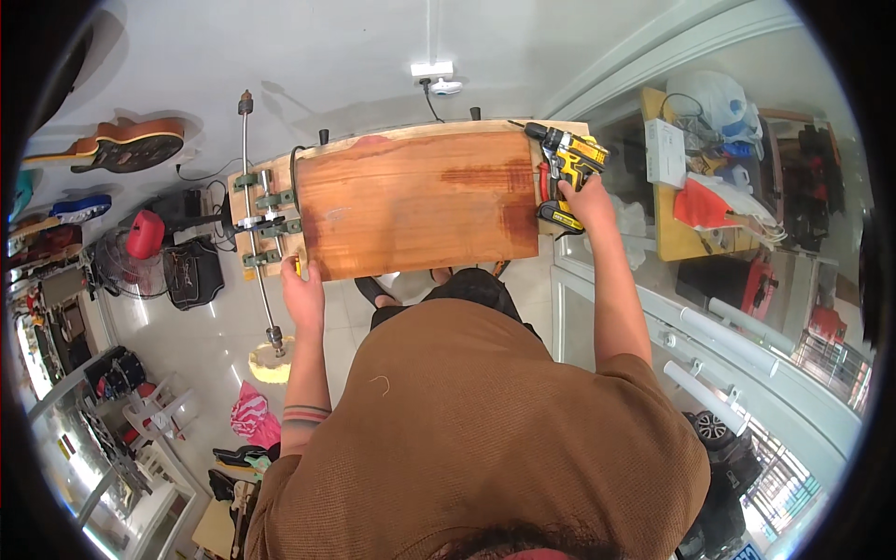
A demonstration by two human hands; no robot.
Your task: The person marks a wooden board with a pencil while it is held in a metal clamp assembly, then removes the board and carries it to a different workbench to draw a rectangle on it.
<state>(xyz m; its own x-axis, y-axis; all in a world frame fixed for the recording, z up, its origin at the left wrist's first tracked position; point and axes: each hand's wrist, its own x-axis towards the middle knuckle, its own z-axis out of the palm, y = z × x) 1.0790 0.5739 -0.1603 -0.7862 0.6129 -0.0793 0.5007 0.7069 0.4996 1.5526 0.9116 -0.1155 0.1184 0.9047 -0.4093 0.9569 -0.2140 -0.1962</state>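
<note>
A stained reddish wooden board (415,205) lies on a pale workbench top (560,131). At its right end my right hand (583,194) is closed around the handle of a yellow and black cordless drill (583,152), which lies on its side near a red-handled tool (543,184). By the board's near left corner my left hand (304,276) has its fingers curled round a small yellow item (297,265), too hidden to name. Left of the board is a metal rig with a long rod (267,308), green clamping blocks (245,179) and a chuck (274,338).
Guitars (126,145) hang on the left wall, above a fan (131,266) and black bag (194,275). A wall socket (431,71) is behind the bench. At right, beyond glass panels, stands a cluttered yellow board (672,243). A pink striped cloth (252,415) lies on the floor.
</note>
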